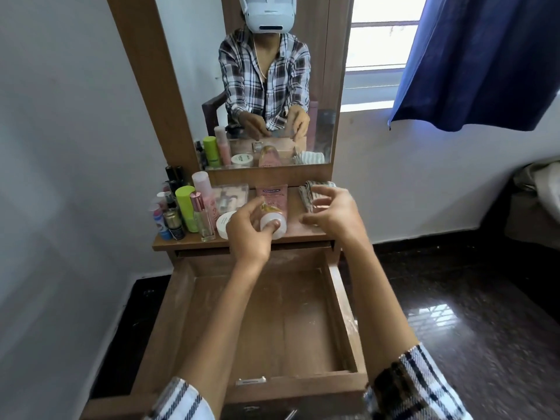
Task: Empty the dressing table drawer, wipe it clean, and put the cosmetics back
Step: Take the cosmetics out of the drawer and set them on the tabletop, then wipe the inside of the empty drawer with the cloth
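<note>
Left hand: the left hand [247, 234] is reaching over the tabletop at about 11 o'clock from the drawer's middle, its fingers curling round the white cap of the pink tube [272, 207] and gripping it.
Right hand: the right hand [333, 212] is hovering at about 1 o'clock, fingers spread and loosely bent, holding nothing, just in front of the striped cloth [309, 192].
Pink tube: it is lying on the dressing table [303, 234] top with its cap toward the person and its flat end pointing to 12 o'clock.
Drawer: the drawer [194, 298] is standing pulled out below the tabletop, its wooden floor showing bare with pale dusty marks.
Crowding at 10 o'clock: bottles are standing close together, among them a green-capped bottle [186, 207], a pink bottle [204, 189] and a dark gold-banded bottle [173, 221]; a white jar [223, 224] is sitting just beside the left hand.
Behind the tube: a clear palette case [228, 197] is lying flat.
At 12 o'clock: the mirror [272, 86] is reflecting the person and the items.
At 2 o'clock: a blue curtain [485, 56] is hanging by the window.
</note>
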Motion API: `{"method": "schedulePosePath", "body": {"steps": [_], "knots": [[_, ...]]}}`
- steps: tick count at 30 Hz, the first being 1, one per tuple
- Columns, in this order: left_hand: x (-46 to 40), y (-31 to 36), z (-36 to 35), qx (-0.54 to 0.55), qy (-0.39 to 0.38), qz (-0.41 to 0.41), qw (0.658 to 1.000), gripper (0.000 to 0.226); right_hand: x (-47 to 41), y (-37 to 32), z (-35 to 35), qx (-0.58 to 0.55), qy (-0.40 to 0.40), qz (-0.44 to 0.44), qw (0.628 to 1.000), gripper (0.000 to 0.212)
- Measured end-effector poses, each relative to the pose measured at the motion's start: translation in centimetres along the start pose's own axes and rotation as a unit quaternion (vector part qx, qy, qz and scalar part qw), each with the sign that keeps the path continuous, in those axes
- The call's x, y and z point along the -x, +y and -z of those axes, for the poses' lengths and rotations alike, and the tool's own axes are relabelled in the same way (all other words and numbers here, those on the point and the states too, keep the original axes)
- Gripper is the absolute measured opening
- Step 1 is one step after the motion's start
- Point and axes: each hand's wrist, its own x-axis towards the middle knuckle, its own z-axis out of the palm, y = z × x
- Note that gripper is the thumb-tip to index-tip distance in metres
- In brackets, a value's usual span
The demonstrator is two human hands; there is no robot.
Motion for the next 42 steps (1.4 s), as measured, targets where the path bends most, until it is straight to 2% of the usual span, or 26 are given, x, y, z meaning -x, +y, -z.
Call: {"method": "schedulePosePath", "body": {"steps": [6, 11, 17, 20, 24, 26, 29, 33, 38, 42], "knots": [[0.9, 2.6, -1.8, 0.027, -0.044, 0.017, 0.999, 0.051, -0.4, -0.4, 3.9, -0.005, 0.044, -0.007, 0.999, 0.059], [0.0, 3.2, -5.0, 0.030, -0.049, 0.053, 0.997, 0.037, -1.6, 0.7, 3.6, 0.064, 0.048, -0.008, 0.997, 0.036], [-2.2, 2.6, -9.1, -0.051, -0.084, 0.079, 0.992, 0.036, -4.7, 2.4, 2.6, 0.131, 0.121, -0.065, 0.982, 0.042], [-3.2, 2.1, -10.5, -0.094, -0.072, 0.102, 0.988, 0.027, -5.7, 2.9, 2.0, 0.163, 0.106, -0.054, 0.979, 0.047], [-4.0, 1.5, -11.8, -0.119, -0.069, 0.163, 0.977, 0.027, -6.2, 3.0, 1.0, 0.191, 0.085, 0.000, 0.978, 0.031], [-4.3, 1.3, -12.1, -0.098, -0.050, 0.197, 0.974, 0.026, -6.2, 3.2, 0.6, 0.192, 0.061, 0.004, 0.979, 0.027], [-4.7, 1.3, -12.5, -0.023, -0.018, 0.243, 0.970, 0.027, -6.2, 3.3, 0.7, 0.201, 0.041, 0.008, 0.979, 0.033], [-4.5, 2.2, -12.5, 0.075, -0.028, 0.298, 0.951, 0.033, -5.6, 3.3, 1.7, 0.160, 0.007, 0.001, 0.987, 0.039], [-2.4, 3.2, -11.8, 0.100, -0.047, 0.284, 0.952, 0.029, -3.5, 3.2, 2.5, 0.103, -0.006, -0.012, 0.995, 0.025], [0.1, 3.9, -10.4, 0.148, -0.054, 0.257, 0.954, 0.030, -0.8, 2.8, 3.7, -0.049, -0.021, -0.026, 0.998, 0.022]]}}
